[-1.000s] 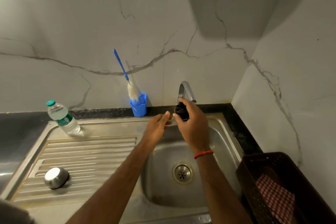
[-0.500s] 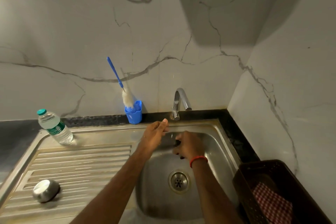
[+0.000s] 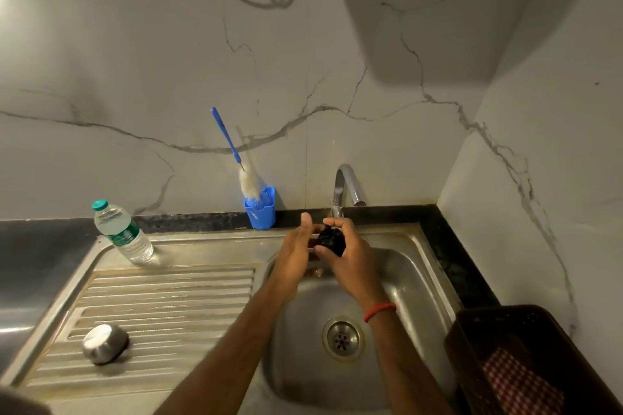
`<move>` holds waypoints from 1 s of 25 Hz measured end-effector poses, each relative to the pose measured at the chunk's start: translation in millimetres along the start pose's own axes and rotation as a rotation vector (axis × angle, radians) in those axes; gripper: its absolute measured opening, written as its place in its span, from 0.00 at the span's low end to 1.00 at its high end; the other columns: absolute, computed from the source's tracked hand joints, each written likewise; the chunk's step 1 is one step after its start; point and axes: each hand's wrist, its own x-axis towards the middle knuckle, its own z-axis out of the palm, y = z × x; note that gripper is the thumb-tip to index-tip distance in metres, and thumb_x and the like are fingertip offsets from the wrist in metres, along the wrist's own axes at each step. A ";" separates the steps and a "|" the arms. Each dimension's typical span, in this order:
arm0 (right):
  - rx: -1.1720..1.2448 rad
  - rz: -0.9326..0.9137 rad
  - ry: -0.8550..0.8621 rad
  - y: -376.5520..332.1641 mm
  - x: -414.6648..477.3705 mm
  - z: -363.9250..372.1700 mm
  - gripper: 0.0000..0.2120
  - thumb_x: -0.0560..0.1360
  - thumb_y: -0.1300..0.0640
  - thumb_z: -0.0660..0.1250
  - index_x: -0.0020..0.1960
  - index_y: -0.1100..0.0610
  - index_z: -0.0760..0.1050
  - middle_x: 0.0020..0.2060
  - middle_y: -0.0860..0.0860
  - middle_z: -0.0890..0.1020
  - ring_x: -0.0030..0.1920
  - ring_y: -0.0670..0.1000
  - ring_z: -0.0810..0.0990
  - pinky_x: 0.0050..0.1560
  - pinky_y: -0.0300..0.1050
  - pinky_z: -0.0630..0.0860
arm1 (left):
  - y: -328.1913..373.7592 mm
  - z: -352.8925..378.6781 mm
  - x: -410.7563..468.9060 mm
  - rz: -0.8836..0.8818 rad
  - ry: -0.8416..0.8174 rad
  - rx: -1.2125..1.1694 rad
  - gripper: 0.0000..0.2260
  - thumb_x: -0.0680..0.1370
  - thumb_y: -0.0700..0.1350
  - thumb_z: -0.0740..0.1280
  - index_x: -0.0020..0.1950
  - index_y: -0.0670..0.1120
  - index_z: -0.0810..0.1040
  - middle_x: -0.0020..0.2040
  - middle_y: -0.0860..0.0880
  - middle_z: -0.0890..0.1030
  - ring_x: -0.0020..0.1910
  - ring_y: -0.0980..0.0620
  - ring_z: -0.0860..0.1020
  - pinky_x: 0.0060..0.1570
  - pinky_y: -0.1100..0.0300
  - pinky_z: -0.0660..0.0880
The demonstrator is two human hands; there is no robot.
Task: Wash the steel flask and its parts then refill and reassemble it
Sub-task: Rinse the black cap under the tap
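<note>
Both bare forearms rise from the lower edge of the view and converge. The left hand (image 3: 295, 254) has its fingers straight and together, palm turned toward the right hand (image 3: 352, 258), tips beside the small black part (image 3: 332, 241); contact cannot be confirmed. The right hand shows its back to the camera, fingers and thumb curled round the small black part. The right wrist carries a red band (image 3: 380, 311).

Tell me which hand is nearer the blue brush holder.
Left. The left hand sits just right of and in front of the blue brush holder; the right hand, gripping the black flask part, is farther right, by the tap.
</note>
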 end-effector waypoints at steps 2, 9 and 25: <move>0.075 -0.047 0.018 -0.1 -2.1 -2.6 0.23 0.75 0.59 0.73 0.64 0.44 0.70 0.59 0.40 0.77 0.59 0.38 0.77 0.59 0.37 0.77 | 4.2 2.4 -5.1 0.012 0.037 -0.124 0.36 0.75 0.75 0.47 0.67 0.52 0.76 0.56 0.43 0.85 0.54 0.44 0.85 0.56 0.40 0.82; 0.136 -0.103 0.038 -1.5 -3.1 -5.9 0.24 0.77 0.57 0.71 0.69 0.42 0.68 0.65 0.44 0.75 0.65 0.41 0.74 0.62 0.37 0.76 | 24.6 10.1 -13.8 0.037 0.132 -0.370 0.40 0.70 0.75 0.44 0.74 0.55 0.63 0.51 0.40 0.85 0.50 0.43 0.86 0.50 0.46 0.82; -0.128 -0.226 -0.080 -2.9 4.0 -20.5 0.12 0.81 0.53 0.64 0.64 0.49 0.74 0.59 0.49 0.73 0.60 0.46 0.75 0.62 0.50 0.77 | 24.1 24.5 -28.6 0.190 0.169 -0.245 0.35 0.71 0.71 0.40 0.77 0.62 0.56 0.42 0.50 0.86 0.45 0.49 0.86 0.47 0.50 0.82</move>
